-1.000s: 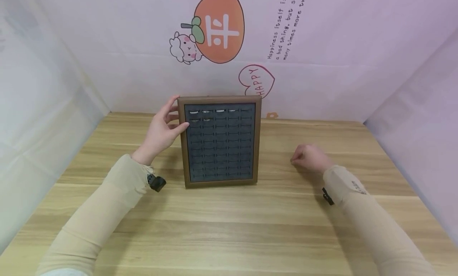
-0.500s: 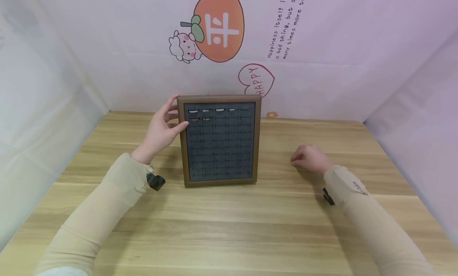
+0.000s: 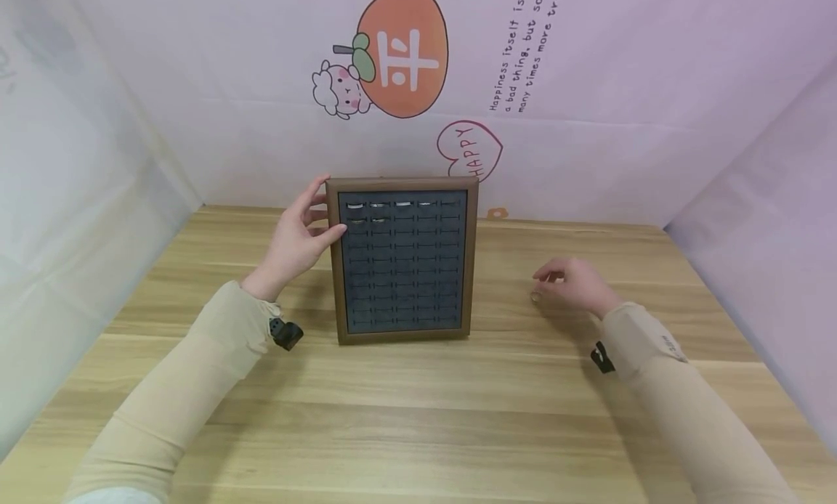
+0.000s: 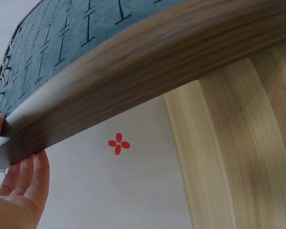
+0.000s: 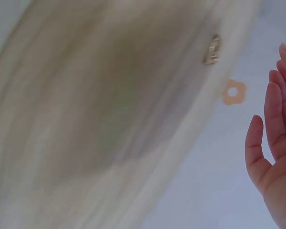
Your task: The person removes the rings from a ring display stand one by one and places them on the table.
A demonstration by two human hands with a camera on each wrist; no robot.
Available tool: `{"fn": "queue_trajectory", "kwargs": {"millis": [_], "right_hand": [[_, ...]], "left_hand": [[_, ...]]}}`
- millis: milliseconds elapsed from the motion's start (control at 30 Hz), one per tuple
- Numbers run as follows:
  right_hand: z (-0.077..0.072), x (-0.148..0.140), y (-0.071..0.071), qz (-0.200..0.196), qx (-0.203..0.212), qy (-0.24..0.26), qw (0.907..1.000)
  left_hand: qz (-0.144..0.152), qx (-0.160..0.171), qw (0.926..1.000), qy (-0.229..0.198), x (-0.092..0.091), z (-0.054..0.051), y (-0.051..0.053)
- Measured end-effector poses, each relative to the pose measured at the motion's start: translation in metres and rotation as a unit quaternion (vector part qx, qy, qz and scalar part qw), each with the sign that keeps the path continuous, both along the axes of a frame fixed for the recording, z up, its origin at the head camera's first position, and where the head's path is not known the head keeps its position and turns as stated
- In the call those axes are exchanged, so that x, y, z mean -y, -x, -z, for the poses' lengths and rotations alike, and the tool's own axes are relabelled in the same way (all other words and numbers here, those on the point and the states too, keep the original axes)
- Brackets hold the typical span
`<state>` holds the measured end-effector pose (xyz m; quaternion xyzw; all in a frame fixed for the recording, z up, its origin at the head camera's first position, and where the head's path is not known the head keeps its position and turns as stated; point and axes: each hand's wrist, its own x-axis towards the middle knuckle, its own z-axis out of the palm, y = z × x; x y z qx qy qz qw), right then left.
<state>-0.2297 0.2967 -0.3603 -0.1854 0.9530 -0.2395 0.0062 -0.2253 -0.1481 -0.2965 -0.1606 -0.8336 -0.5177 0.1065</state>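
Observation:
A ring display board (image 3: 405,271) with a brown wooden frame and dark slotted padding stands tilted up on the table. Several rings (image 3: 378,205) sit in its upper two rows. My left hand (image 3: 293,246) grips the board's upper left edge, thumb in front and fingers behind; the left wrist view shows the fingers (image 4: 35,179) under the wooden frame (image 4: 109,67). On the table to the right lies a small gold-coloured ring (image 5: 212,49), just below my right hand (image 3: 575,285). The right hand's fingers (image 5: 272,109) are loosely extended and apart from that ring.
The wood-grain table (image 3: 405,417) ends at a printed white cloth backdrop (image 3: 261,126) close behind the board. White cloth walls (image 3: 771,184) close in both sides.
My right hand's pinched fingers have parted and lifted slightly away to the right, leaving the ring visible on the table. The left hand and board have stayed put.

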Motion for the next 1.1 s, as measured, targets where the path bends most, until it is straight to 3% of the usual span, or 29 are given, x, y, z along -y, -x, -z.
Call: {"fn": "queue_trajectory", "kwargs": {"millis": [233,567,900,1100], "right_hand": [[-0.019,0.013,-0.005,0.006,-0.016,0.046,0.9988],[-0.047,0.036,-0.008,-0.014,-0.09,0.074,0.9931],[-0.078,0.062,-0.012,-0.002,-0.073,0.137,0.9879],[-0.089,0.078,-0.011,-0.01,-0.09,0.152,0.9842]], "left_hand": [[0.001,0.002,1.0,0.003,-0.002,-0.003,0.0],[0.002,0.003,1.0,0.004,-0.003,-0.003,0.002],[-0.005,0.005,1.0,0.004,0.0,-0.003,-0.001],[-0.004,0.009,0.9999,0.005,-0.001,-0.002,-0.002]]}}
